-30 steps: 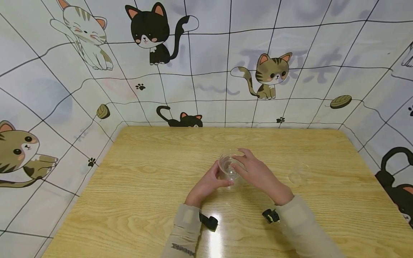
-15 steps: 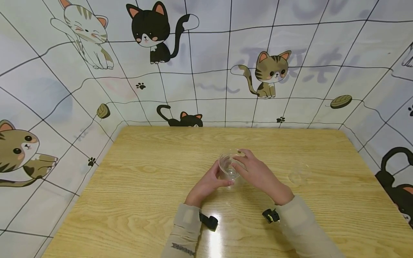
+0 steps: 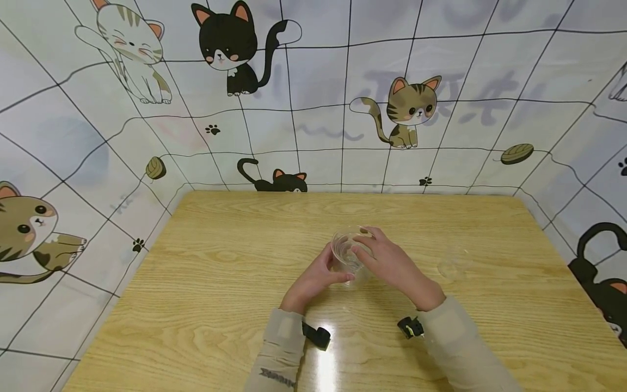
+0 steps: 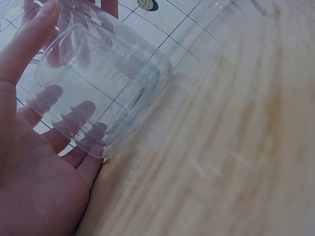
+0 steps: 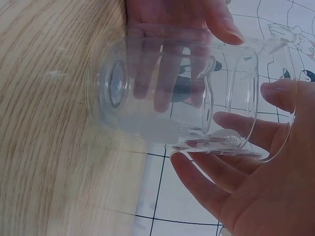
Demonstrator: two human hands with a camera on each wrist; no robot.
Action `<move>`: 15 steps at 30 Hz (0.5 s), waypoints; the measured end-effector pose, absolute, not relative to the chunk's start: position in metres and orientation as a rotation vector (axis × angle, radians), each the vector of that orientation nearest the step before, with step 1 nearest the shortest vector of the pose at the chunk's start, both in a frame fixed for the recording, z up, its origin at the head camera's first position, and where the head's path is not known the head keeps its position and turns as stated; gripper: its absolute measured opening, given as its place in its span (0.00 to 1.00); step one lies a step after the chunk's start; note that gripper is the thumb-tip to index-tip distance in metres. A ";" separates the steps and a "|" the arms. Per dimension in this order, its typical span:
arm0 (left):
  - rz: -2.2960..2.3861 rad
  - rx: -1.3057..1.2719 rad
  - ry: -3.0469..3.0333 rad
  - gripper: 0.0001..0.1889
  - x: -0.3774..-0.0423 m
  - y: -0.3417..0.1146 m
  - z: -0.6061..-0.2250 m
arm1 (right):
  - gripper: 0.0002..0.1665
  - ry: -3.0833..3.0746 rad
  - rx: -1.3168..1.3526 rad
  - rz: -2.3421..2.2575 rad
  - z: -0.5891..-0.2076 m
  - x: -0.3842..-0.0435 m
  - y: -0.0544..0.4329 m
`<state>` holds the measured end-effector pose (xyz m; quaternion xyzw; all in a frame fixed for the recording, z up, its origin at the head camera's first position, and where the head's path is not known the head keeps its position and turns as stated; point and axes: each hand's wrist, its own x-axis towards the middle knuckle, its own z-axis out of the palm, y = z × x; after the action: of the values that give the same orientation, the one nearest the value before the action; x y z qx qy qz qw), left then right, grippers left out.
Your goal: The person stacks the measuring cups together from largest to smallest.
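Note:
A clear glass beaker [image 3: 349,267] stands upright on the wooden table between both hands. Printed markings show on its wall in the left wrist view. Curled round its left side, the left hand [image 3: 315,275] holds it, thumb at the front. A second clear glass vessel [image 5: 275,115] sits partly inside the beaker, its rim higher. The right hand [image 3: 392,264] grips this upper glass near the rim from the right, thumb and fingers spread round it. Seen through the beaker [image 5: 152,88] in the right wrist view are the left hand's fingers [image 5: 170,83].
Another clear, faint vessel [image 3: 454,265] stands on the table [image 3: 235,234] to the right of the right hand. Cat-printed cloth walls [image 3: 318,81] rise at the table's back and sides. Each wrist wears a black strap-on device [image 3: 317,336].

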<state>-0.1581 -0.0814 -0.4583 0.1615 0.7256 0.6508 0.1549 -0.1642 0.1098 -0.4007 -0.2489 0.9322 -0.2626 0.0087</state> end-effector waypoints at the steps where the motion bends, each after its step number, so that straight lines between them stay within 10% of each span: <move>1: 1.864 0.465 2.077 0.48 -0.158 -0.081 -0.458 | 0.30 2.911 -0.779 -0.829 -0.401 -0.164 0.110; 15: 1.857 0.464 2.075 0.47 -0.159 -0.081 -0.460 | 0.27 2.901 -0.728 -1.021 -0.409 -0.163 0.109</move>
<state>-0.1590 -0.0813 -0.4595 0.1624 0.7258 0.6495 0.1583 -0.1633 0.1087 -0.4093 -0.2304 0.9179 -0.3231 -0.0095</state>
